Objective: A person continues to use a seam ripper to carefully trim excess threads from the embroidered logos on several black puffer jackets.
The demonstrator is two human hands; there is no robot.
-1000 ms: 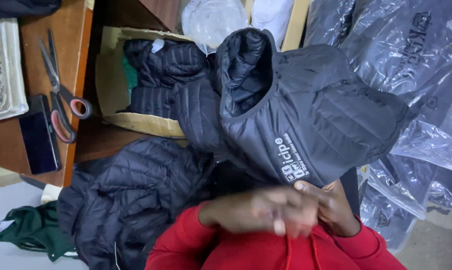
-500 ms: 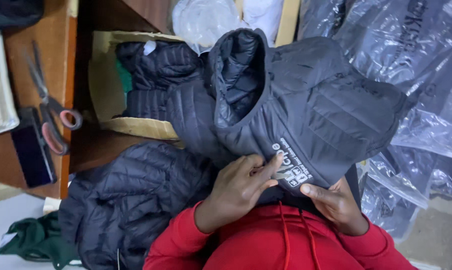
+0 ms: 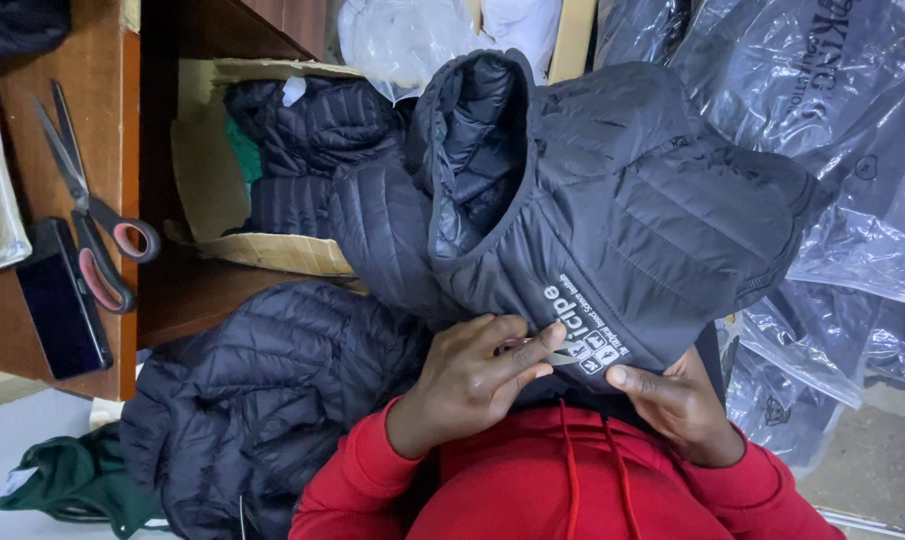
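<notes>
A dark grey quilted hooded jacket [image 3: 633, 200] with a white printed logo lies over my lap, hood towards the top left. My left hand [image 3: 473, 385] rests on its lower edge. Its fingers pinch a thin silvery object [image 3: 551, 356] right beside the logo; what the object is, I cannot tell. My right hand [image 3: 678, 410] grips the jacket's edge just right of the logo, thumb on top. Both of my sleeves are red [image 3: 573, 490].
A second black quilted jacket [image 3: 273, 390] lies heaped at the lower left, and another sits in a cardboard box [image 3: 273, 250]. Scissors [image 3: 93, 215] and a dark phone [image 3: 63, 310] lie on a wooden surface at left. Clear plastic bags [image 3: 853, 150] holding dark garments fill the right. Green cloth [image 3: 68, 480] lies lower left.
My hands were together under the jacket edge. They have come apart: the left hand moved up to the logo, and the right hand took the edge beside it.
</notes>
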